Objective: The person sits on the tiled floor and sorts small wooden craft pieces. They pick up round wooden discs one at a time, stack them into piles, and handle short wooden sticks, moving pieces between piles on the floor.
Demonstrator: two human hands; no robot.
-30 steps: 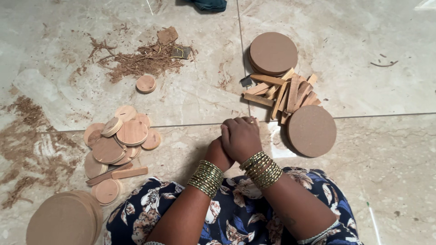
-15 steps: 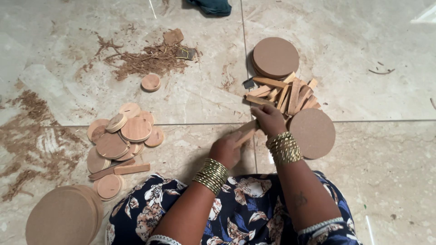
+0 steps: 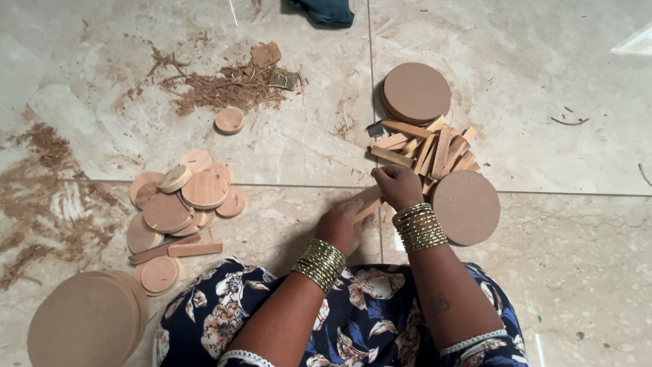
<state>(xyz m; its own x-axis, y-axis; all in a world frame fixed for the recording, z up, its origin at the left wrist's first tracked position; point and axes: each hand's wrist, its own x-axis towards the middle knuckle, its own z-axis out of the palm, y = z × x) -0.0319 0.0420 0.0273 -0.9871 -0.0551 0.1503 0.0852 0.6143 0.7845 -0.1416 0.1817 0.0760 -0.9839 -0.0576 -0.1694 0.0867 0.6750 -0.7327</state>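
Hands meet low over the tiled floor [image 3: 292,156], both forearms reaching forward from a lap covered in dark floral cloth [image 3: 367,326], each wrist ringed with a stack of green and gold bangles. The left hand [image 3: 339,226] curls with knuckles up, its grip pressed onto the near end of a flat wooden strip [image 3: 367,198]. The right hand [image 3: 397,187] is bent at the wrist, fingers folded down at the far end of that same strip, at the edge of a loose pile of wooden strips [image 3: 428,149]; whether this grip pinches the strip or only rests on it, I cannot tell. The strip lies slanted between the two hands, close to the floor.

Two large round brown boards flank the pile, one beyond it [image 3: 415,92] and one beside the right wrist [image 3: 466,207]. To the left lies a heap of small wooden discs [image 3: 183,200], with a stack of large discs [image 3: 85,323] at the lower left corner. Sawdust and shavings [image 3: 224,85] are scattered farther out.
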